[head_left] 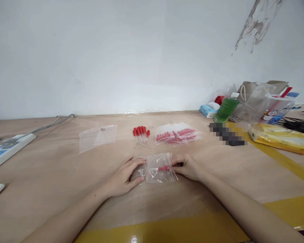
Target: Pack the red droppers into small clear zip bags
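A clear zip-lock bag [158, 177] lies flat in front of me, its red-lined zip edge facing right. Inside it is a small red-handled screwdriver [163, 168], its thin shaft pointing left. My right hand [190, 167] is closed with its fingertips at the zip edge, close to the red handle. Thumb and fingers spread, my left hand [125, 175] rests on the table by the bag's left end. Beyond the bag lies a group of loose red-handled screwdrivers [141, 131]. Right of them is a pile of bagged screwdrivers [177, 135]. Flat clear bags [98, 138] lie at the left.
A white power strip [17, 143] with a grey cable sits at the far left. On the right are a blue tissue pack [207, 110], a green bottle [226, 108], plastic bags and a yellow packet [281, 136]. Yellow tape [167, 229] runs along the table's front.
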`<state>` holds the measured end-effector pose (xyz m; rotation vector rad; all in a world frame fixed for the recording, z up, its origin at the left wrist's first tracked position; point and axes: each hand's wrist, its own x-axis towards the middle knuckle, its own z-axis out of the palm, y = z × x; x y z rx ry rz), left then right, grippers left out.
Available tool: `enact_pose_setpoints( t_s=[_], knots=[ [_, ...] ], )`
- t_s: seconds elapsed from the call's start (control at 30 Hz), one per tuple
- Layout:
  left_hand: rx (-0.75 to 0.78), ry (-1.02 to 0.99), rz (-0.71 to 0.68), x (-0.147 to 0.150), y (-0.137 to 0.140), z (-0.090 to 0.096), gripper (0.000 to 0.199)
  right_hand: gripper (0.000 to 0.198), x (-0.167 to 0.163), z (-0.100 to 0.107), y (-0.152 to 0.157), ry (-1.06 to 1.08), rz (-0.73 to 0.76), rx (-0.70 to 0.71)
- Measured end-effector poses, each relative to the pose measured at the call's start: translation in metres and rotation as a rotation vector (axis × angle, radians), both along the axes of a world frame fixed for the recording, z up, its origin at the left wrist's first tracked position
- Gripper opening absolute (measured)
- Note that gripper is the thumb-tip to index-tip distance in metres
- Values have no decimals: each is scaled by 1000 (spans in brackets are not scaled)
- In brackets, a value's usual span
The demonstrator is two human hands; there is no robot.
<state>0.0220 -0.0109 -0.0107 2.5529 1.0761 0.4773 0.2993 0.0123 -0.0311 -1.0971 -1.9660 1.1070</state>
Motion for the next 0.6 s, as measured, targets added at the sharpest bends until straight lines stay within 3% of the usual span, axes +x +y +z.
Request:
enact_pose_setpoints(
  t_s=[0.1,0.23,0.43,0.5,0.6],
  knots=[
    [-11,-21,2,-2,0,0,35,24,2,4,-2,-124,14,203],
    [-4,-15,-9,-4,0,1,28,31,5,8,-3,-266,-21,338],
    [2,-4,0,-5,2,0,26,19,-2,32,11,-301,-376,518],
    [11,-4,12,-5,2,-1,25,19,-18,44,24,-355,-358,521],
    [8,-9,21,-5,1,-2,25,22,-53,53,54,-497,-356,384]
  ],
)
